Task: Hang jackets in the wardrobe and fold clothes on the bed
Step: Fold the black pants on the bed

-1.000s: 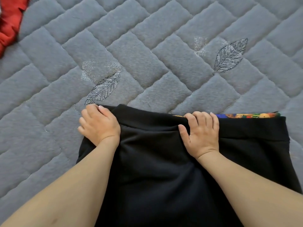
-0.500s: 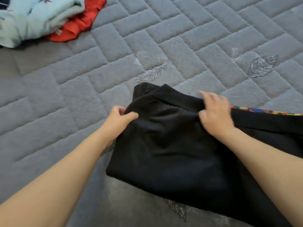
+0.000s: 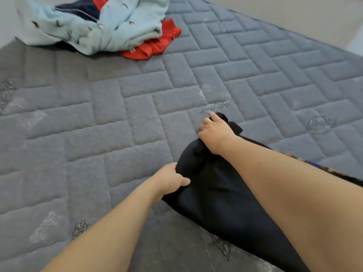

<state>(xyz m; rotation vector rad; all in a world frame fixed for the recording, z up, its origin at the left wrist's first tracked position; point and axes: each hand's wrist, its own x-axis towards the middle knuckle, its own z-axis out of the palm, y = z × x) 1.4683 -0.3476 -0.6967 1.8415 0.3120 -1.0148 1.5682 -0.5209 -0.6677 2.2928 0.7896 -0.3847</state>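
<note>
From the head view, the only view there is, the folding looks to be in mid-course: 1 black garment [image 3: 222, 195] lies on the grey quilted bed [image 3: 98, 124] in the lower right of the frame, bunched at its near-left end and not yet a flat, finished fold. Both hands are on it. The left hand [image 3: 172, 180] grips the garment's left edge, thumb on top of the cloth and fingers tucked under it. The right hand [image 3: 215, 131] holds the far corner, its fingers curled into the fabric and its forefinger stretched out along the quilt. A strip of multicoloured printed fabric [image 3: 314, 165] shows along the garment's far edge behind the right forearm; I cannot tell whether it is a lining or a separate piece. Still to be dealt with, by my reading, is the loose pile at the far left of the bed: a pale blue fleece [image 3: 110, 28] with small dark motifs, a red garment [image 3: 155, 48] under it and something dark navy [image 3: 82, 8] on top. No wardrobe or hanger is in sight, so the hanging part cannot be judged. The bed between the black garment and the pile carries nothing that would hinder a fold.
</note>
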